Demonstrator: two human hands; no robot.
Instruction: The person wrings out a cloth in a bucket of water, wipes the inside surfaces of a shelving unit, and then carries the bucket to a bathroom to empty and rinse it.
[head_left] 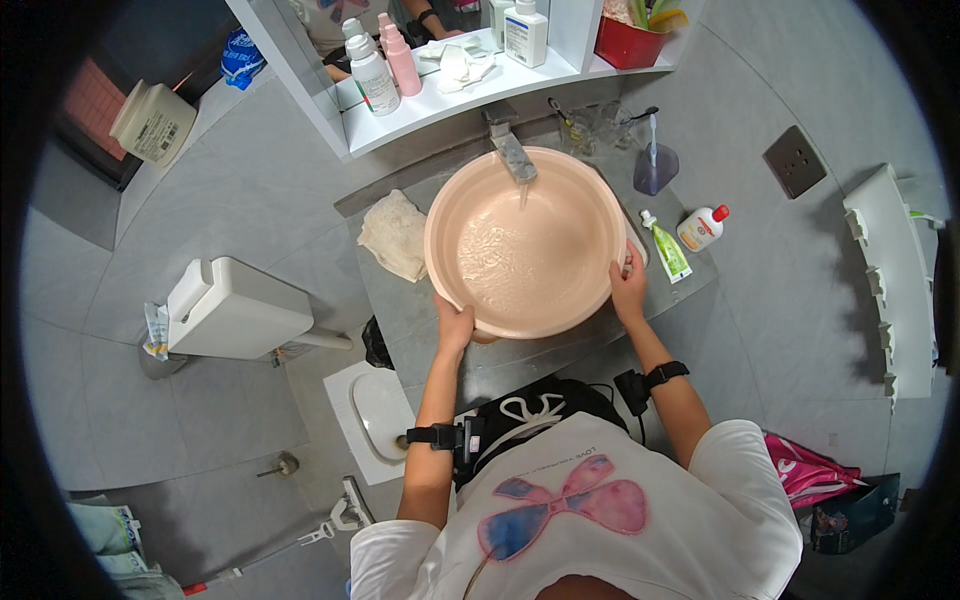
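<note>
A large peach plastic basin (590, 290) stands at the sink on the grey counter, beneath the faucet (514, 155). A stream from the faucet falls into it, and rippling water covers part of its bottom. My left hand (455, 325) grips the basin's near left rim, thumb over the edge. On the right side, my right hand (628, 283) is closed round the rim, with some fingers hidden behind the wall. A cream cloth (393, 236) lies on the counter left of the basin. Right of it are a green and white tube (668, 250) and a white bottle with a red cap (703, 228).
Behind the basin, a white shelf (440, 112) overhangs the counter, carrying several bottles and a red container (628, 45). A purple cup (655, 172) with a toothbrush and clear glasses stand at the back right. A squat toilet (372, 415) and white cistern (250, 305) are to the left.
</note>
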